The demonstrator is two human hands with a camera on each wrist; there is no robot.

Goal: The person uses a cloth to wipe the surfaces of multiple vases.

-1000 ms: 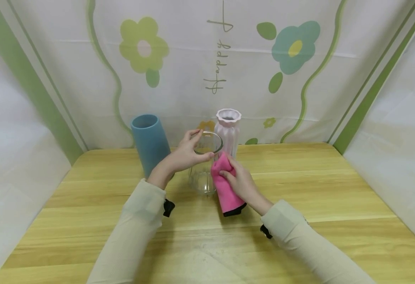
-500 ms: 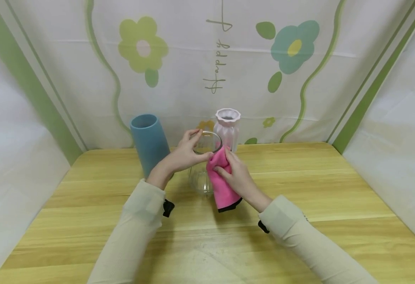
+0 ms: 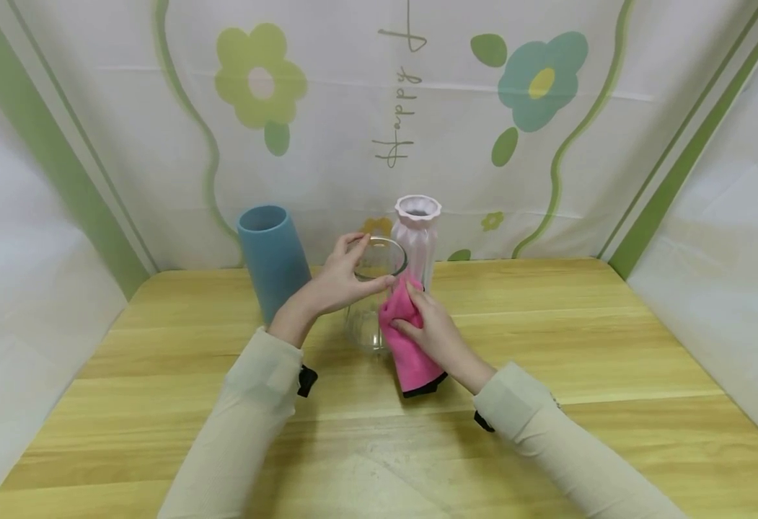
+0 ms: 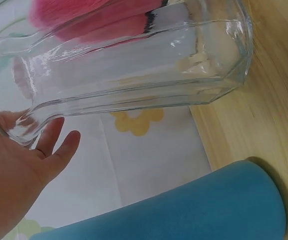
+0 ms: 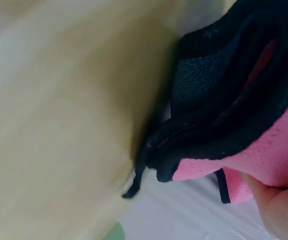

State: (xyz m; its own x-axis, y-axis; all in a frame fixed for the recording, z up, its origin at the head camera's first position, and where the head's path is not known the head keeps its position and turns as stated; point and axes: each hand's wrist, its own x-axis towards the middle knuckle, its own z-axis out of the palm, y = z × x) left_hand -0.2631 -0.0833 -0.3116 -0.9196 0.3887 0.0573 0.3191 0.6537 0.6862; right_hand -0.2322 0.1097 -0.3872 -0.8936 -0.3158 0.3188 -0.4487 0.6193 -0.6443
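Note:
A clear glass vase [image 3: 364,328] with faceted sides stands upright on the table. My left hand [image 3: 338,282] grips its neck just under the rim, thumb on the near side and fingers on the far side. In the left wrist view the glass vase [image 4: 129,75] shows the pink cloth through its wall. My right hand [image 3: 440,331] pinches a folded pink cloth [image 3: 411,360] with a dark edge, held against the vase's right side. In the right wrist view the cloth [image 5: 278,150] hangs in layers with black trim, and part of the right hand [image 5: 283,212] shows at the edge.
A tall blue vase [image 3: 275,263] stands to the left, close to the left forearm. Behind the glass one is a pale pink vase [image 3: 416,241] with a scalloped rim. A printed curtain [image 3: 327,144] closes off the back of the wooden table [image 3: 580,324].
The right hand with the cloth shifts up and left along the glass, then back down a little. My left hand keeps its hold on the vase's neck.

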